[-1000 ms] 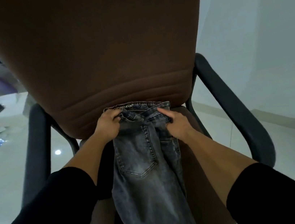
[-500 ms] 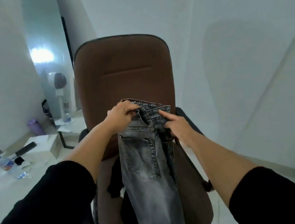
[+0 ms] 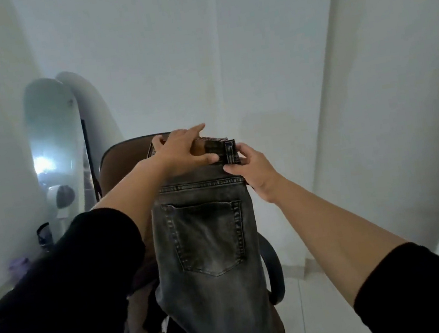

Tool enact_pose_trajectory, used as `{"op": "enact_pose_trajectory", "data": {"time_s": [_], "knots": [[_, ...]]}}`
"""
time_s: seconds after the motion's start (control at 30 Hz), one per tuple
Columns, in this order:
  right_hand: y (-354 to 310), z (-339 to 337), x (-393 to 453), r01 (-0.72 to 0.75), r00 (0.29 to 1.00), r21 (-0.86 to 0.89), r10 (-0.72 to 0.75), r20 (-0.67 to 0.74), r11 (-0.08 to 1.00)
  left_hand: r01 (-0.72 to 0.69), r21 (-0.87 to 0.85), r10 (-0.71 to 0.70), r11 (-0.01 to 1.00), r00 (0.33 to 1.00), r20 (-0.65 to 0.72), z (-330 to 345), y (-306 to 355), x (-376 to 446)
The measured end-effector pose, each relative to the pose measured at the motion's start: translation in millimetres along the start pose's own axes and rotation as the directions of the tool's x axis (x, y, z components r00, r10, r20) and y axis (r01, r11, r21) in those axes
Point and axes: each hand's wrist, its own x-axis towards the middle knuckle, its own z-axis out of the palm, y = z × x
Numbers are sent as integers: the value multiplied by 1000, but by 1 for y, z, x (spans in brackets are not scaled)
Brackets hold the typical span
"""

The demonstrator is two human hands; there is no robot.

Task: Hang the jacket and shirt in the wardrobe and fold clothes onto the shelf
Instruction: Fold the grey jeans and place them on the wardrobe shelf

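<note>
A brown chair [image 3: 116,164] stands behind grey jeans [image 3: 210,252], which hang lengthwise in front of it, held up by the waistband. The left hand [image 3: 182,151] grips the waistband from above; the right hand [image 3: 252,167] seemingly pinches its edge, fingers [image 3: 231,168] curled.

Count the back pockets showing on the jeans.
1: a patch pocket on the jeans, below the waistband both hands hold. The other is likely folded out of sight.
</note>
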Motion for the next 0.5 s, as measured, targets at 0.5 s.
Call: {"op": "enact_pose_trajectory", "data": {"time_s": [0.5], "knots": [[-32,-4,-26,289,941,-411,-336,-44,864,-132,-87,98,987,944,-316,-79,27,54]]}}
